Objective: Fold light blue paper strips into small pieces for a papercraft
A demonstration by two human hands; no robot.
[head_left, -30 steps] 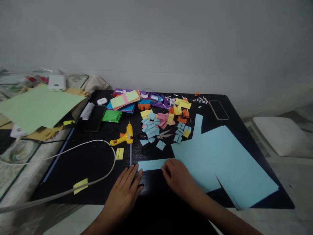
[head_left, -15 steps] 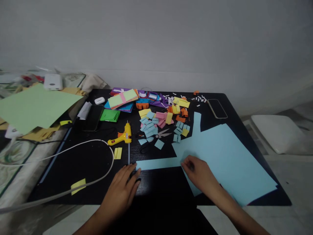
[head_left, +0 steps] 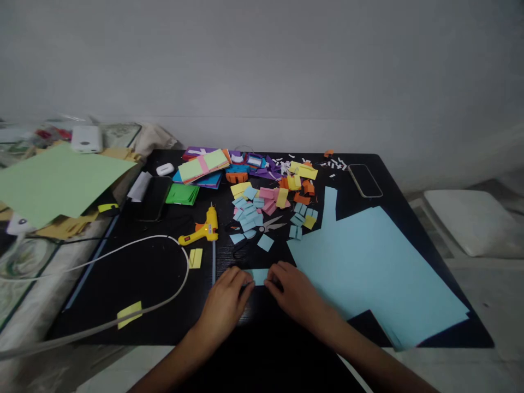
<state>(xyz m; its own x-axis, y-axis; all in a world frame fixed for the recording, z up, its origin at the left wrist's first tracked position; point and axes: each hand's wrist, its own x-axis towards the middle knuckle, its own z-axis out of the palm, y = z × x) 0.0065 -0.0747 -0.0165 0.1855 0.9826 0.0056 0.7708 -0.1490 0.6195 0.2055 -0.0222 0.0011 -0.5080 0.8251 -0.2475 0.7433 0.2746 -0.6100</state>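
A light blue paper strip (head_left: 260, 277) lies near the front of the black table, with only a short piece showing between my hands. My left hand (head_left: 227, 295) has its fingers closed on the strip's left end. On the other side, my right hand (head_left: 295, 292) pinches the strip with thumb and fingers. The fingers hide both ends, so I cannot tell whether the paper is folded. Large light blue sheets (head_left: 368, 267) spread out to the right of my right hand. A narrow blue strip (head_left: 329, 207) extends from under them toward the back.
Beyond my hands lie scissors (head_left: 271, 225), small blue paper pieces (head_left: 249, 214) and a yellow glue gun (head_left: 203, 229). A white cable (head_left: 186, 273) loops over the left side. Phones (head_left: 365, 180) and stacked coloured paper (head_left: 204, 166) sit farther back.
My right hand has moved left, off the large sheets, bringing the strip's right end toward my left hand. My left hand has shifted slightly right, and its spread fingers have closed on the strip.
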